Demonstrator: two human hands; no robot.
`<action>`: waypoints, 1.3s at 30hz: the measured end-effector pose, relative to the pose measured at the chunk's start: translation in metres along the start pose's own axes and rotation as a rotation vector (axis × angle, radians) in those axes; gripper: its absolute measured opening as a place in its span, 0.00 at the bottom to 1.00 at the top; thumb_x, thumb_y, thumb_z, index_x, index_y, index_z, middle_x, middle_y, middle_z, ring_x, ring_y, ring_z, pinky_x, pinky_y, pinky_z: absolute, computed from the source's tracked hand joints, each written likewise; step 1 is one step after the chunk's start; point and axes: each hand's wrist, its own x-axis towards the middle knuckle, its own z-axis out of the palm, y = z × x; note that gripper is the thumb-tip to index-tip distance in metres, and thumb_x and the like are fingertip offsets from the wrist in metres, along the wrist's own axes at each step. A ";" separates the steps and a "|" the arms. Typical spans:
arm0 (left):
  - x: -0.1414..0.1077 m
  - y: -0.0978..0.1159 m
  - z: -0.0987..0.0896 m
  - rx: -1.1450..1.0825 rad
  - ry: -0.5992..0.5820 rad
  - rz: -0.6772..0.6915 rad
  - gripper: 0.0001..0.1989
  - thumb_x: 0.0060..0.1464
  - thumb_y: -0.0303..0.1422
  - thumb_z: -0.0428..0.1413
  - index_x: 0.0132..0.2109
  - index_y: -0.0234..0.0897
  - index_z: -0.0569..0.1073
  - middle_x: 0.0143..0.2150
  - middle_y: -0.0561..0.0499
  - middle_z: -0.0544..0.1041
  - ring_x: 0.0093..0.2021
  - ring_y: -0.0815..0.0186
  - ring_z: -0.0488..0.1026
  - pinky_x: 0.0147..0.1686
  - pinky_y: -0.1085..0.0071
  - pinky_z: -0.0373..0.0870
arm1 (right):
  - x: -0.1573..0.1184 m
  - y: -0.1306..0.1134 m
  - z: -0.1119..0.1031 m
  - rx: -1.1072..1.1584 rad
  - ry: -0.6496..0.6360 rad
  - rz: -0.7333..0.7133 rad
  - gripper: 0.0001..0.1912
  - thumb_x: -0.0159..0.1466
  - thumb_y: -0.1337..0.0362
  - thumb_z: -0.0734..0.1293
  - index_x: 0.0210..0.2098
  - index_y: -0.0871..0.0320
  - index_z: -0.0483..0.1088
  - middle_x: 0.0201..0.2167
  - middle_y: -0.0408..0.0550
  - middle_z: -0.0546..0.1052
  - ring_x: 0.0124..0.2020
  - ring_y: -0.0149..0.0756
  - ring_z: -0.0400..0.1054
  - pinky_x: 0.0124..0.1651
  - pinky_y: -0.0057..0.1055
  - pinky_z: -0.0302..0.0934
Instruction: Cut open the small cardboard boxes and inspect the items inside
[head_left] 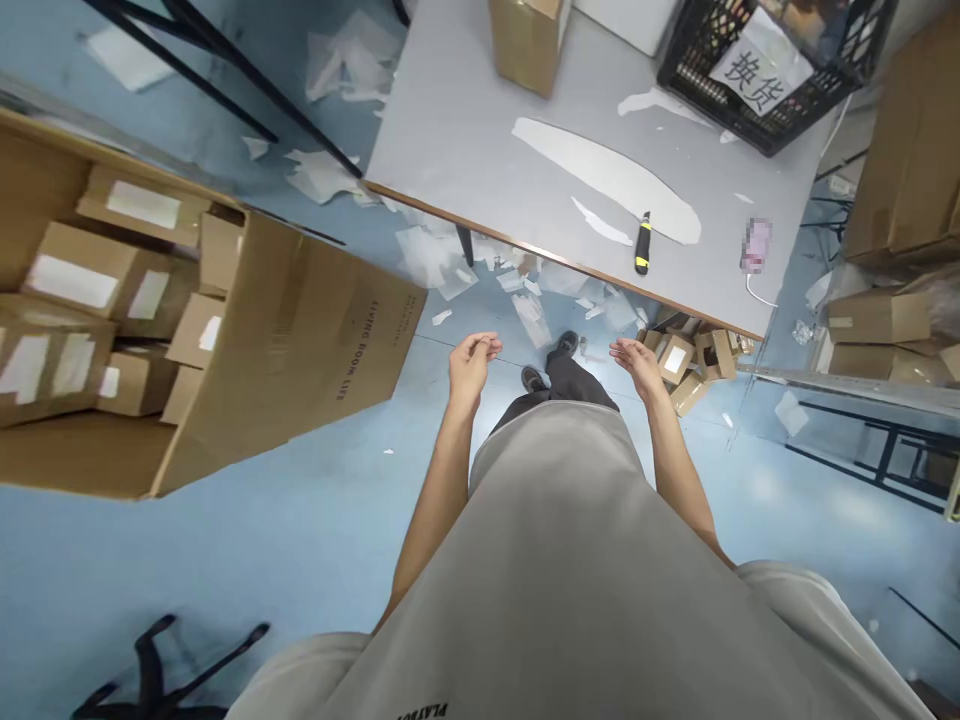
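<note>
My left hand (472,366) hovers in front of my body, short of the table's front edge, its fingers curled with the tips close together; nothing shows in them. Level with it on the other side, my right hand (637,364) has its fingers stretched out and holds nothing. On the grey table (450,150) lies a black and yellow box cutter (643,245), beside a long white paper sheet (607,178) and a thin paper scrap (600,222). A pinkish device (756,245) with a white cord rests near the table's right end.
A large open carton (322,340) of small taped boxes stands at the left. The table also bears a cardboard box (525,50) and a black crate (772,130). Paper scraps (431,255) and small open boxes (701,355) lie on the floor. Chair legs (154,670) show at bottom left.
</note>
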 end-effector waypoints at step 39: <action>-0.019 0.002 0.147 0.025 -0.002 -0.098 0.14 0.61 0.45 0.68 0.42 0.39 0.82 0.39 0.45 0.85 0.42 0.61 0.84 0.50 0.64 0.78 | 0.050 -0.033 -0.088 -0.036 -0.169 0.067 0.18 0.66 0.45 0.81 0.44 0.51 0.82 0.50 0.51 0.91 0.52 0.41 0.86 0.64 0.41 0.77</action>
